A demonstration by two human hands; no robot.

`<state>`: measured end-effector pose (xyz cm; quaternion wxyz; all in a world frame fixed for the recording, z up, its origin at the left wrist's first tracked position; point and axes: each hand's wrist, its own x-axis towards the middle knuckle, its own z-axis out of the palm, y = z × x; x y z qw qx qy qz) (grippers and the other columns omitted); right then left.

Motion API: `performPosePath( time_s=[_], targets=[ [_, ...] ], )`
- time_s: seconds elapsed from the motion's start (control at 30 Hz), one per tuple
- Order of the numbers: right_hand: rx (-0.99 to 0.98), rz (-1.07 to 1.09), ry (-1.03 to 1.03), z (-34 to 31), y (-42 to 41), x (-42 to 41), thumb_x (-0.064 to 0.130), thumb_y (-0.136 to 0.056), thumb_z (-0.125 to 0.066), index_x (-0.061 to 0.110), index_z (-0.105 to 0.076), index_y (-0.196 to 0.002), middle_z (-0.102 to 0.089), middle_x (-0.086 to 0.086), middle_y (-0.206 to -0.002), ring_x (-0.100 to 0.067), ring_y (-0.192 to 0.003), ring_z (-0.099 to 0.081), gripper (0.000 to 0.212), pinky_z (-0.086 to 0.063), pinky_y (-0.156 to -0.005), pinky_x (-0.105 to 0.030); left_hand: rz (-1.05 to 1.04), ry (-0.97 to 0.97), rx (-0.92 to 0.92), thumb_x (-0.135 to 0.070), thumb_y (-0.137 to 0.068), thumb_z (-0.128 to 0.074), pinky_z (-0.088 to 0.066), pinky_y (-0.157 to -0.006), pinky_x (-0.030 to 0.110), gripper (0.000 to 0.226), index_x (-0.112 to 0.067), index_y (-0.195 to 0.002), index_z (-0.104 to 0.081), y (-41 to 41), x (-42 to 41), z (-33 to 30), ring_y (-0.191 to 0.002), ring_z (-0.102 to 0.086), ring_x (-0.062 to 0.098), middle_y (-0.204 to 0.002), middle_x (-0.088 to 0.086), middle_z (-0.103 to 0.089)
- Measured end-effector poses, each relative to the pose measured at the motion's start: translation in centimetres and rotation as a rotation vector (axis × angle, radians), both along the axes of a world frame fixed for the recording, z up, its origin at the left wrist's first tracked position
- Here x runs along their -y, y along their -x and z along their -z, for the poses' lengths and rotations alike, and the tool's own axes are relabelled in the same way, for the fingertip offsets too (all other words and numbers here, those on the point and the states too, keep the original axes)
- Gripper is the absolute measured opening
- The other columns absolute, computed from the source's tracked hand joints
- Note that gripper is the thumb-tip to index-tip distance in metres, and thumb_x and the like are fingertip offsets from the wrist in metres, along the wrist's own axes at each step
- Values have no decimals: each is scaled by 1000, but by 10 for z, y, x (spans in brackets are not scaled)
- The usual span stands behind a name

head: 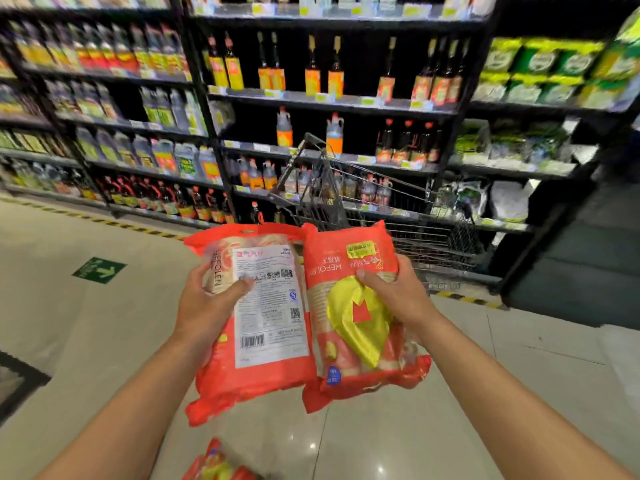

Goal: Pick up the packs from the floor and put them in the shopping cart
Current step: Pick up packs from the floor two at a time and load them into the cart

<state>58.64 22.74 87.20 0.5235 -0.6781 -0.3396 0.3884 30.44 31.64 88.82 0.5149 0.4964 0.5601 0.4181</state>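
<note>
My left hand (207, 303) grips a red pack (270, 341) turned with its white printed label and barcode toward me. Beside it, my right hand (394, 292) holds a second red pack (349, 327) that shows a yellow patch with a red crown shape. Both packs are held up side by side, touching, above the floor. A grey wire shopping cart (415, 230) stands just beyond them, against the shelves. Another red and yellow pack (218, 462) lies on the floor at the bottom edge of the view.
Tall black shelves (332, 102) full of bottles and packets run across the back. Pale tiled floor (69, 323) carries a green arrow sign (99, 270) at the left and black-and-yellow tape along the shelf base. A dark mat corner (17, 382) shows at the left edge.
</note>
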Motion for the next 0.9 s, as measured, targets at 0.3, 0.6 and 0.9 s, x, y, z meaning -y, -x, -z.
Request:
performPosePath(
  time_s=[0.3,0.6,0.9],
  targets=[
    [28,68,29,-14,-176,-147,41,-81,-84,31,-46,-127,-71,1,-116,-25,-104,-72,60,-56,-98,-53,92,44,59,-18,-75,-87,-58,-89,47,62,-32,-125,-51,-184,-163,-13,-97,-73,28,-112,4,-72],
    [6,229,45,6,-339,-292,44,-81,-83,32,-53,-128,-72,1,-119,-23,-106,-72,57,-57,-98,-53,351,51,66,-27,-83,-81,-52,-83,39,81,-22,-151,-38,-367,-362,11,-102,-66,19,-128,0,-63],
    [-61,321,142,107,-467,-395,46,-73,-88,26,-53,-134,-74,-1,-117,-22,-101,-74,73,-59,-95,-50,396,156,-101,-41,-69,-88,-55,-91,41,86,-25,-142,-46,-505,-484,94,-105,-67,21,-120,-1,-68]
  ],
)
